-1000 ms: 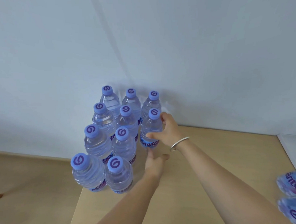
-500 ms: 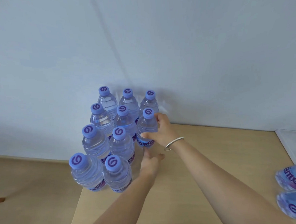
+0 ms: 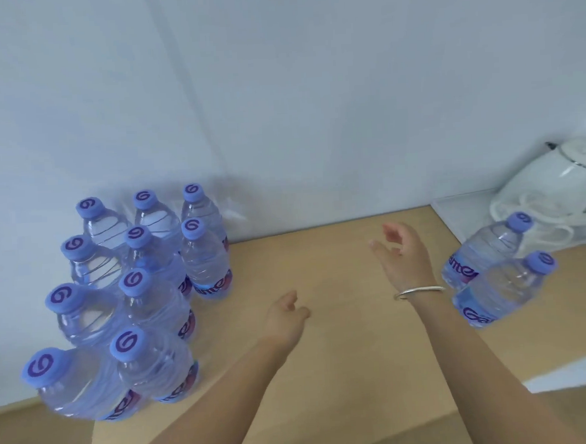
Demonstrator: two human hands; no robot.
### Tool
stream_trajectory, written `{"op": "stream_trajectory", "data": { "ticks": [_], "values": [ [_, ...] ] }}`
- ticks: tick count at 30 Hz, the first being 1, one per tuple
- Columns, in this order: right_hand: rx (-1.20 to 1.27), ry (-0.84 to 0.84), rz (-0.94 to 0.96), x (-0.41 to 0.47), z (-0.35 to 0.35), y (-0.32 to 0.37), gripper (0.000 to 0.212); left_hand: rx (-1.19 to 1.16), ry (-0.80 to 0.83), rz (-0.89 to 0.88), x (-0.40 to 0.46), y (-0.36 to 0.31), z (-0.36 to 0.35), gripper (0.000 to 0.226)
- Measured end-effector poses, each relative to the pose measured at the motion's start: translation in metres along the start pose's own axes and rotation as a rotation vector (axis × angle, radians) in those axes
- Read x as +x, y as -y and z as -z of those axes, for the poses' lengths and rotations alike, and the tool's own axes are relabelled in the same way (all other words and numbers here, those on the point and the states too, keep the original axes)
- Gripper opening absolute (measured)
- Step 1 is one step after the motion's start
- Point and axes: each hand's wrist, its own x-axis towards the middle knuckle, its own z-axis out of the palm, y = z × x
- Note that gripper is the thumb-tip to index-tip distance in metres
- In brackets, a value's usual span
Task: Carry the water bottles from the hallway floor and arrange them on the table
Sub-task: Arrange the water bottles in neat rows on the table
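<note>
Head view, I log: tan table (image 3: 341,321) in a white-walled corner, ten upright bottles (image 3: 146,297) clustered left, two bottles (image 3: 491,279) right beside a white kettle (image 3: 554,187), my left hand (image 3: 283,320) loosely curled and empty, right hand (image 3: 402,257) spread, holding nothing, bangle (image 3: 419,291) on wrist.

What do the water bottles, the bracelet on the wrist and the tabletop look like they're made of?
The water bottles look like thin clear plastic: ribbed, see-through walls, matte violet caps. The bracelet seems polished metal, silvery with bright glints. The table looks like pale wood or a wood-look laminate, smooth and matte; which one cannot be told.
</note>
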Motion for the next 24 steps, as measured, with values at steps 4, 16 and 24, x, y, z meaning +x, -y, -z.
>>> {"op": "stream_trajectory", "data": {
  "ticks": [4, 16, 24],
  "values": [
    [-0.087, -0.499, -0.048, -0.022, 0.069, -0.033, 0.021, 0.154, 0.116, -0.045, 0.003, -0.007, -0.041, 0.026],
    [0.002, -0.436, -0.458, -0.022, 0.136, -0.078, 0.06, 0.338, 0.346, -0.127, -0.026, -0.016, -0.108, 0.051],
    [-0.118, -0.388, -0.386, -0.035, 0.122, -0.066, 0.042, 0.373, 0.301, -0.194, -0.019, -0.012, -0.096, 0.053]
  ]
}}
